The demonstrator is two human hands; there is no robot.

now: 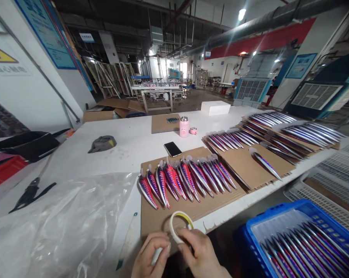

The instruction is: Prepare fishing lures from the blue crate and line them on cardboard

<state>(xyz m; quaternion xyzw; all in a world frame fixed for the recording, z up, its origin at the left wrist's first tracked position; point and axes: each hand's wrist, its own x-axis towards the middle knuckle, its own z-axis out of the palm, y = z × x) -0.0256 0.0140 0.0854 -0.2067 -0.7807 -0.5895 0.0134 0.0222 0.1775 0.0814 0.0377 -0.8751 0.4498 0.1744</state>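
My right hand [201,253] grips a roll of cream masking tape [172,231], which stands on edge with its yellow inner core showing. Close beside it, my left hand [151,255] is closed, thumb against fingers. Something small and whitish shows in its fingers, too unclear to name. Just beyond both hands, fishing lures [173,179] in purple, pink and silver lie in a row on a cardboard sheet [151,222]. A single lure [265,164] lies on another cardboard sheet [235,164] to the right.
A blue crate [254,224] of lures stands low at right. More lures [310,133] lie on stacked cardboard. Farther back are a phone [172,149], a pink bottle [184,128] and a white box [215,108]. Plastic sheeting [61,224], scissors [29,195] and a grey cap [103,143] lie left.
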